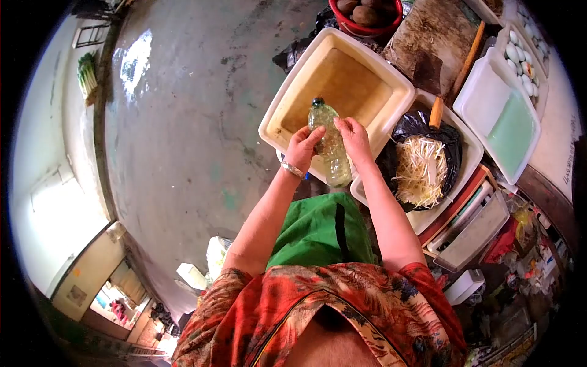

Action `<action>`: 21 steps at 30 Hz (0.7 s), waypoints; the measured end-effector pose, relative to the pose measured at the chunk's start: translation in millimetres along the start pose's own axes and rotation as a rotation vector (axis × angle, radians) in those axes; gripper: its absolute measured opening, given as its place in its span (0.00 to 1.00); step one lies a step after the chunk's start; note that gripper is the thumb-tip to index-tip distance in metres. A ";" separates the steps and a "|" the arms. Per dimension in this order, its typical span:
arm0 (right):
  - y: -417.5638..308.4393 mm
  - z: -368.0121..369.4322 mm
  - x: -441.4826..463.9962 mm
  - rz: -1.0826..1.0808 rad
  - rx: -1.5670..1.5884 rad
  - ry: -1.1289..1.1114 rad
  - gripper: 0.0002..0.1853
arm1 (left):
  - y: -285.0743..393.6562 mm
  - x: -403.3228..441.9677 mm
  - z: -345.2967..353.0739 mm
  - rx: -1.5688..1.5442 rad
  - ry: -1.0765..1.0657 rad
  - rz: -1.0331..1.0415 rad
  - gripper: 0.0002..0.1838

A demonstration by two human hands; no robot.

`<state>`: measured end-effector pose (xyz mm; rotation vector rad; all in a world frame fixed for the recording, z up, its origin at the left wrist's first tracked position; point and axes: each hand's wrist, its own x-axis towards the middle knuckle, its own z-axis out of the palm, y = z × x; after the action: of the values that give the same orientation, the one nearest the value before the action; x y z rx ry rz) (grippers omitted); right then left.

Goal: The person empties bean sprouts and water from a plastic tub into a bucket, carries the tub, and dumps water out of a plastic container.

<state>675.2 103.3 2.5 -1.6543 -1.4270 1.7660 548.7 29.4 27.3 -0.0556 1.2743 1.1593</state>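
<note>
A clear, greenish plastic bottle (335, 156) with a dark cap is held between my two hands, its capped end pointing away from me. My left hand (302, 147) grips it from the left side, thumb on the bottle. On the other side my right hand (354, 139) holds it with the thumb near the upper part. Below the bottle's capped end sits a large cream-coloured plastic tub (391, 79) with a brownish bottom. To the right of my right forearm, bean sprouts (422, 170) lie in a black plastic bag (449, 144).
A wooden-handled tool (436, 113) rests by the sprouts. Farther off stand a red bowl (345, 23) of brown round items, a worn board (428, 43), a white-and-green tray (498, 116) and eggs (518, 58). Grey floor (189, 122) spreads left; green leafy stalks (87, 76) lean by the wall.
</note>
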 end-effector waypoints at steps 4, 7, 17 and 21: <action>4.1 -2.3 -1.6 -0.038 0.065 0.017 0.19 | -2.1 -3.8 3.5 0.009 -0.049 0.050 0.12; -3.0 -4.0 -6.8 -0.099 0.110 0.039 0.18 | 2.2 -12.2 10.0 0.078 -0.009 0.096 0.11; -39.2 -8.4 -26.1 -0.270 0.311 0.066 0.12 | 23.4 -41.1 34.9 0.170 0.006 0.416 0.19; -50.5 -10.6 -32.2 -0.351 0.355 0.038 0.10 | 26.7 -49.0 39.3 0.136 -0.007 0.469 0.20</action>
<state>674.3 104.8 63.3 -1.1703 -1.2108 1.6576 565.4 34.7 93.3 0.3657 1.3982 1.4617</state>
